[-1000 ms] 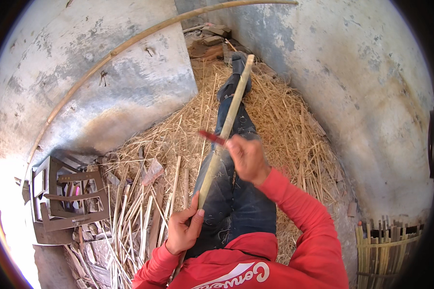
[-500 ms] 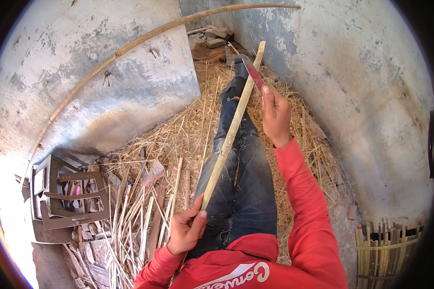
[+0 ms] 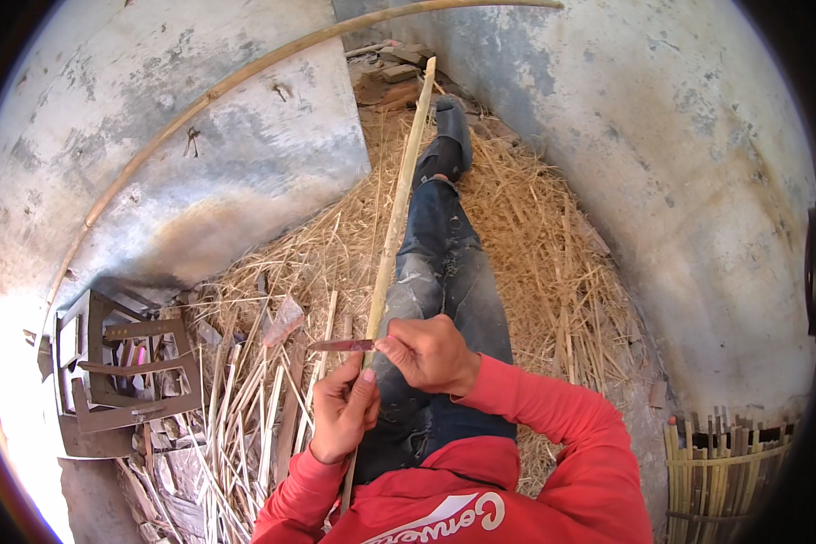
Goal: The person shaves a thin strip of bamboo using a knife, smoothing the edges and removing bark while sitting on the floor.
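A long, pale bamboo strip (image 3: 401,208) runs from my lap up past my outstretched legs. My left hand (image 3: 343,408) is closed round it near its lower end, thumb on top. My right hand (image 3: 429,354) grips a knife, its handle hidden in the fist. The reddish-brown knife blade (image 3: 340,345) points left and lies across the strip, just above my left fingers. Whether its edge cuts into the bamboo I cannot tell. My legs (image 3: 471,290), in dark dusty trousers, stretch out beneath the strip.
Pale shavings (image 3: 526,245) cover the floor around my legs. Several split sticks (image 3: 236,417) lie at left by a dark frame-like object (image 3: 136,363). A bent pole (image 3: 208,95) arches along the left wall. A slatted basket (image 3: 725,471) stands at lower right, beside the wall (image 3: 689,181).
My right hand has drawn the knife from near the strip's far end down to just above my left hand. The strip's far end has swung left.
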Motion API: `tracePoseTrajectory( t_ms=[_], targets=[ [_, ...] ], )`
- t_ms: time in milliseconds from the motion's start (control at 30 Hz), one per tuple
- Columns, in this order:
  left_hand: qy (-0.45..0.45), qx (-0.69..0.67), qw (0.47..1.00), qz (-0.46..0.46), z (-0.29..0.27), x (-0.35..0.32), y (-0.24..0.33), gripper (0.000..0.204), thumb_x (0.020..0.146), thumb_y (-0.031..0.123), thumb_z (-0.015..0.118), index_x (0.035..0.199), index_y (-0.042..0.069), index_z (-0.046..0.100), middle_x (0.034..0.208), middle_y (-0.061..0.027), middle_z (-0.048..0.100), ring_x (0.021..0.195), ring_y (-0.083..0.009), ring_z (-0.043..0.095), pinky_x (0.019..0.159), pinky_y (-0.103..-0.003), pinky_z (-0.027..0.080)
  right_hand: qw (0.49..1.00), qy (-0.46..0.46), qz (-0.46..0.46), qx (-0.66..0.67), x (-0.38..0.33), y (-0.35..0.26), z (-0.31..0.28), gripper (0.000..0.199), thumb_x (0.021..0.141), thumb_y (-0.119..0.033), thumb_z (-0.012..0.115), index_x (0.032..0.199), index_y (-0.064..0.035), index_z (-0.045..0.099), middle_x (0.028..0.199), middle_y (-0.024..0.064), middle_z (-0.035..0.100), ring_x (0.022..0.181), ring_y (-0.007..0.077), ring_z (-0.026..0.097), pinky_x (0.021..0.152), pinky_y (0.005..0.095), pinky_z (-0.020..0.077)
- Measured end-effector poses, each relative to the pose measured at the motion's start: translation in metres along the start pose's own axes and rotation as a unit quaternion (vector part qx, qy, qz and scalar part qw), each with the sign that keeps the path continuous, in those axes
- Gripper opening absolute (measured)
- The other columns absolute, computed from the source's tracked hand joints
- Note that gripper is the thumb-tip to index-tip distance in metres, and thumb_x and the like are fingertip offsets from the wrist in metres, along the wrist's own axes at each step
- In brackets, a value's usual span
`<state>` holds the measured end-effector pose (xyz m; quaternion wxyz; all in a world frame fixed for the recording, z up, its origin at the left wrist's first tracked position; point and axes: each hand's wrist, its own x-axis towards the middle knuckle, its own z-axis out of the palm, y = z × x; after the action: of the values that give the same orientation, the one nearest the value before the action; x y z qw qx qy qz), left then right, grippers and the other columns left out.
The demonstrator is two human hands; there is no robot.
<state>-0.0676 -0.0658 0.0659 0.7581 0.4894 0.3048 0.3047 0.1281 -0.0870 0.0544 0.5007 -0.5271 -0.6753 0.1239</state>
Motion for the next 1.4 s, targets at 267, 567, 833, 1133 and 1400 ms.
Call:
tracePoseTrajectory(
  t_ms=[267, 567, 833, 1133, 1400],
  targets=[
    [0.031, 0.083, 0.996, -0.015, 0.009, -0.005, 0.003, 0.052, 0.103, 0.014, 0.057, 0.149, 0.001, 0.037, 0.072, -0.0054, 0.060, 0.046, -0.0055, 0.045, 0.042, -0.020, 0.036, 0.979, 0.085, 0.132, 0.133, 0.045, 0.012, -0.039, 0.026, 0.095, -0.024, 0.069, 0.082, -0.0015, 0.065, 0.063, -0.0005, 0.053, 0.058, 0.0052, 0.046, 0.051, 0.0269, 0.0359],
    [-0.086, 0.023, 0.988, -0.124, -0.008, -0.025, -0.008, 0.042, 0.107, 0.017, 0.048, 0.145, -0.002, 0.046, 0.070, -0.0010, 0.057, 0.052, -0.0034, 0.041, 0.048, -0.019, 0.032, 0.959, 0.205, 0.124, 0.150, 0.063, 0.034, -0.084, 0.029, 0.101, -0.028, 0.063, 0.084, -0.0037, 0.064, 0.068, -0.0025, 0.056, 0.063, 0.0047, 0.047, 0.055, 0.0253, 0.0371],
    [-0.034, -0.035, 0.992, -0.117, 0.012, -0.020, -0.001, 0.042, 0.107, 0.014, 0.048, 0.146, 0.000, 0.045, 0.064, 0.0023, 0.036, 0.050, -0.0060, 0.033, 0.045, -0.021, 0.027, 0.980, 0.172, 0.047, -0.087, 0.037, 0.041, -0.045, 0.031, 0.103, -0.027, 0.054, 0.082, -0.0047, 0.061, 0.059, 0.0189, 0.052, 0.051, 0.0382, 0.057, 0.046, 0.0442, 0.0406],
    [-0.014, -0.069, 0.991, -0.110, 0.005, -0.011, 0.002, 0.044, 0.107, 0.015, 0.048, 0.150, 0.008, 0.043, 0.063, 0.0015, 0.036, 0.046, -0.0066, 0.031, 0.042, -0.022, 0.025, 0.994, 0.084, 0.069, 0.015, -0.014, 0.003, -0.001, 0.032, 0.101, -0.021, 0.056, 0.074, -0.0043, 0.057, 0.058, 0.0167, 0.052, 0.051, 0.0374, 0.057, 0.046, 0.0436, 0.0407],
    [-0.061, -0.076, 0.992, -0.074, 0.007, -0.017, 0.002, 0.047, 0.107, 0.014, 0.047, 0.153, 0.021, 0.042, 0.064, 0.0012, 0.036, 0.047, -0.0072, 0.032, 0.043, -0.022, 0.026, 0.967, 0.217, 0.104, -0.084, 0.050, 0.032, -0.057, 0.035, 0.104, -0.023, 0.053, 0.076, -0.0024, 0.057, 0.057, 0.0188, 0.049, 0.046, 0.0324, 0.054, 0.045, 0.0406, 0.0357]
  ],
)
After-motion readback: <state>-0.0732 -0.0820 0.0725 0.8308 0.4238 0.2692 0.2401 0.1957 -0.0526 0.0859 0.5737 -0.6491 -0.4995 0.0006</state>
